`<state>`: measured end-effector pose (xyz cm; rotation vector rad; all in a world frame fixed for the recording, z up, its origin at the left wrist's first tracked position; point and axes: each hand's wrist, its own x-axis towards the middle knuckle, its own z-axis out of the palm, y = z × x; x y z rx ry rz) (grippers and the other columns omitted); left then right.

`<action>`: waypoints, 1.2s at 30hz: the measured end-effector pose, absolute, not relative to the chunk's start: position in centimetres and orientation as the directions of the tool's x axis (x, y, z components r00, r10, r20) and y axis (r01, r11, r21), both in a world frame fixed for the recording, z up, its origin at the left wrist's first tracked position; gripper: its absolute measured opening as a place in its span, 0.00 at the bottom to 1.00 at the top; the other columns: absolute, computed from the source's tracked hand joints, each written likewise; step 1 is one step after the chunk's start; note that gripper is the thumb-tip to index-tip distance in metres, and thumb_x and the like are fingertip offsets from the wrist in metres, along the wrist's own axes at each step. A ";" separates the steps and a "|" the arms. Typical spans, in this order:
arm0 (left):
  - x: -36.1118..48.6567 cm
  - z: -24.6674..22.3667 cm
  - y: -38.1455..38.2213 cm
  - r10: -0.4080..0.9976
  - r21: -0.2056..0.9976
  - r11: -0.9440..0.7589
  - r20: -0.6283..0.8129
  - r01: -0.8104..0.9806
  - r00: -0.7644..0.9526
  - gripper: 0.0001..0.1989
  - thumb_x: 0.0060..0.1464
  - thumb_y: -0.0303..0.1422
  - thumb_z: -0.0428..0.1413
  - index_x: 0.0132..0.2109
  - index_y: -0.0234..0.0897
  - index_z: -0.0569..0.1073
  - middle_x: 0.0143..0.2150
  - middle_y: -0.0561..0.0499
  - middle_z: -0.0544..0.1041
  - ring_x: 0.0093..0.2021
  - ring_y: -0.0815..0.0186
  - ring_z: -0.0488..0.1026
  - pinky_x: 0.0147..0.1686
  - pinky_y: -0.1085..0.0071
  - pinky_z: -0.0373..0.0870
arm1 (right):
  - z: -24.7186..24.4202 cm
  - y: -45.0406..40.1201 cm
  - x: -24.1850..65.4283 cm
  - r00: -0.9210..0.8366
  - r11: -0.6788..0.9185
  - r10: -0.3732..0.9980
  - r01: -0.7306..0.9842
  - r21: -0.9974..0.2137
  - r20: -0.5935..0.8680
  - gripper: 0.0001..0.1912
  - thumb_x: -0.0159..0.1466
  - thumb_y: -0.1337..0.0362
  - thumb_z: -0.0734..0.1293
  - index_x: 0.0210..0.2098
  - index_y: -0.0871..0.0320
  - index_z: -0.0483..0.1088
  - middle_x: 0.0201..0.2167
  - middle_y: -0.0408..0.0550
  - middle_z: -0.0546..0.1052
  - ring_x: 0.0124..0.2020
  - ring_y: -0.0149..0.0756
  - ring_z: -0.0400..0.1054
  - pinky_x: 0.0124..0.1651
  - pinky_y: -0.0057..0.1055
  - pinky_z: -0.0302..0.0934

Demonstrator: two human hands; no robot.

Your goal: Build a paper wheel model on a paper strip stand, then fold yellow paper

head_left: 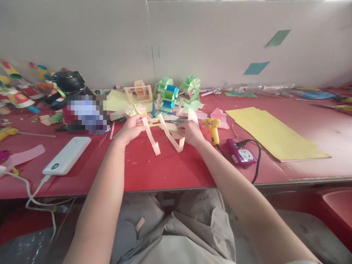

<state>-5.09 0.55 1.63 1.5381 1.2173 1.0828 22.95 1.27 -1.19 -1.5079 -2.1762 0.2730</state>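
Observation:
My left hand (133,128) is at the middle of the table, its fingers closed on the upper end of a folded cream paper strip (150,132). The strip's lower end is bent into a small fold. A second folded cream strip (171,136) lies just right of it, its bent end beside my right hand (190,131). That hand's fingers are curled down, and whatever they grip is hidden. Behind the hands are a pleated paper wheel (135,109), a cream paper frame (138,92), a blue and green folded paper wheel (170,96) and green paper wheels (191,86).
A yellow glue gun (213,128) and a purple power socket (242,152) with a black cable are right of my hand. Yellow sheets (275,135) lie farther right. At left are a white power bank (67,156) with its cable and a black object (68,82).

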 end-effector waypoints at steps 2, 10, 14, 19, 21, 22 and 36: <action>-6.0 1.6 0.6 0.985 0.949 -0.146 0.115 0.280 0.126 0.26 0.42 0.28 0.63 0.52 0.38 0.74 0.54 0.42 0.79 0.56 0.50 0.75 0.57 0.54 0.72 | -0.6 0.8 22.8 -0.233 0.312 0.943 0.866 -0.390 0.238 0.10 0.62 0.68 0.65 0.36 0.57 0.80 0.44 0.55 0.77 0.48 0.50 0.66 0.51 0.43 0.59; -7.7 0.9 1.3 0.976 0.851 -0.216 0.199 0.479 0.087 0.26 0.45 0.26 0.57 0.54 0.35 0.74 0.51 0.41 0.81 0.52 0.53 0.78 0.52 0.57 0.73 | -0.5 0.6 22.6 -0.151 0.256 0.951 0.873 -0.416 0.269 0.11 0.60 0.69 0.67 0.40 0.55 0.79 0.46 0.54 0.77 0.50 0.51 0.66 0.49 0.43 0.61; -6.9 1.1 1.1 0.965 0.872 -0.261 0.237 0.415 0.108 0.26 0.46 0.30 0.62 0.54 0.34 0.71 0.45 0.42 0.82 0.45 0.58 0.80 0.52 0.57 0.74 | -1.1 1.0 22.6 -0.165 0.314 0.932 0.811 -0.494 0.321 0.11 0.59 0.69 0.67 0.39 0.56 0.79 0.44 0.52 0.77 0.47 0.47 0.68 0.51 0.41 0.63; -6.6 1.6 0.9 0.970 0.887 -0.239 0.236 0.394 0.057 0.20 0.44 0.35 0.66 0.45 0.34 0.75 0.41 0.44 0.81 0.42 0.58 0.80 0.49 0.59 0.75 | -0.8 0.8 22.7 -0.172 0.299 0.942 0.825 -0.479 0.290 0.11 0.58 0.70 0.68 0.39 0.56 0.79 0.44 0.53 0.77 0.47 0.48 0.68 0.49 0.41 0.62; -6.7 1.7 1.0 0.968 0.899 -0.242 0.251 0.366 0.024 0.19 0.44 0.37 0.67 0.43 0.35 0.76 0.39 0.45 0.81 0.41 0.58 0.79 0.47 0.60 0.76 | -0.5 0.6 22.7 -0.182 0.275 0.952 0.864 -0.422 0.248 0.09 0.59 0.68 0.67 0.36 0.55 0.80 0.44 0.54 0.77 0.48 0.51 0.66 0.50 0.44 0.61; -6.8 1.7 1.0 0.966 0.906 -0.247 0.257 0.345 0.015 0.19 0.44 0.38 0.67 0.43 0.35 0.76 0.39 0.46 0.81 0.41 0.58 0.79 0.45 0.61 0.76 | -0.3 0.5 22.7 -0.179 0.259 0.957 0.878 -0.402 0.227 0.08 0.59 0.68 0.67 0.35 0.55 0.80 0.45 0.55 0.77 0.49 0.52 0.66 0.50 0.45 0.60; -5.1 1.8 0.7 0.933 0.865 -0.360 0.335 0.350 0.131 0.20 0.49 0.46 0.66 0.44 0.37 0.80 0.44 0.44 0.82 0.46 0.57 0.79 0.49 0.63 0.75 | -1.3 1.4 22.8 -0.064 0.285 0.940 0.686 -0.669 0.335 0.08 0.65 0.65 0.63 0.38 0.56 0.75 0.39 0.49 0.79 0.39 0.40 0.71 0.42 0.36 0.63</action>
